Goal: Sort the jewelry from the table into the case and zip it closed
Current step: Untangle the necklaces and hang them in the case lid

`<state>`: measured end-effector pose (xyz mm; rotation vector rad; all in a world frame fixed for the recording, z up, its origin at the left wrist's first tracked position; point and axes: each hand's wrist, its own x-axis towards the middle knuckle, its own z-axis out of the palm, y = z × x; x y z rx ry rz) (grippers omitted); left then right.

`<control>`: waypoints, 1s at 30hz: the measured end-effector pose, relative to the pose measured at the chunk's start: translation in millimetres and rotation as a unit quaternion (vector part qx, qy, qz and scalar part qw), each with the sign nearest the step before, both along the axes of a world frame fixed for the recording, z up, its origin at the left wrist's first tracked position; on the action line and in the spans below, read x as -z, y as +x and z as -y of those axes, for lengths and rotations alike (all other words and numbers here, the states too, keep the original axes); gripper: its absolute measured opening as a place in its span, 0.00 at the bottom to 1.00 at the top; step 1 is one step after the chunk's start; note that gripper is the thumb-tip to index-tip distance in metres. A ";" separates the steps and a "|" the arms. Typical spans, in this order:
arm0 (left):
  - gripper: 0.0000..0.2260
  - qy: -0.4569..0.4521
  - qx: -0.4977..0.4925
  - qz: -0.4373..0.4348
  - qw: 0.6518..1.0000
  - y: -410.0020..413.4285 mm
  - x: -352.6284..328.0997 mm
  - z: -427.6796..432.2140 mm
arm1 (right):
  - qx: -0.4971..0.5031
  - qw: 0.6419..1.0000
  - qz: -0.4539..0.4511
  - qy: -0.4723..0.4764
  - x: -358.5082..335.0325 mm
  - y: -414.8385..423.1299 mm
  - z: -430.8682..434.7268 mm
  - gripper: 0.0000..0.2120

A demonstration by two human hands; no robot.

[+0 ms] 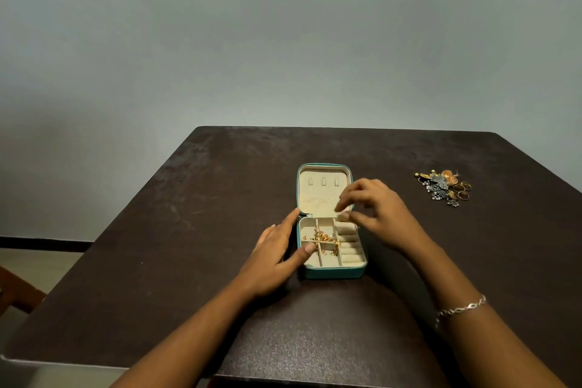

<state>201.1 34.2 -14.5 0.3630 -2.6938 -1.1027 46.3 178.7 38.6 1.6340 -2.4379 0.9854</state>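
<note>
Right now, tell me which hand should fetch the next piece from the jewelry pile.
Right. The jewelry pile lies to the right of the case, nearer the hovering right hand; the left hand rests against the case's left wall.

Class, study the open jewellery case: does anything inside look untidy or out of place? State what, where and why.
Yes. The tangled gold chain in the teal zip case straddles the beige dividers, draped across several compartments instead of lying inside one. Nothing looks damaged.
</note>
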 end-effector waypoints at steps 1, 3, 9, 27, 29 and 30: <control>0.32 0.002 -0.001 -0.009 1.000 -0.2 0.1 -0.4 | -0.017 0.999 -0.019 0.033 2.5 3.0 -0.9 0.05; 0.25 0.013 -0.006 -0.025 1.000 -0.8 1.2 0.7 | -0.041 0.994 -0.044 0.093 4.5 7.6 -1.5 0.06; 0.24 0.052 -0.012 -0.064 0.997 -1.2 7.3 2.7 | -0.030 0.978 -0.083 0.190 7.4 11.2 2.3 0.10; 0.29 0.080 -0.043 -0.074 0.993 0.5 2.1 -3.2 | 0.075 0.960 -0.096 0.253 0.0 21.8 27.0 0.12; 0.31 0.062 -0.043 -0.069 0.995 0.1 2.4 -2.6 | 0.095 0.951 -0.127 0.264 0.2 26.7 33.9 0.11; 0.32 0.058 -0.046 -0.068 0.995 -0.1 2.7 -2.3 | 0.106 0.946 -0.149 0.268 0.1 29.1 37.0 0.10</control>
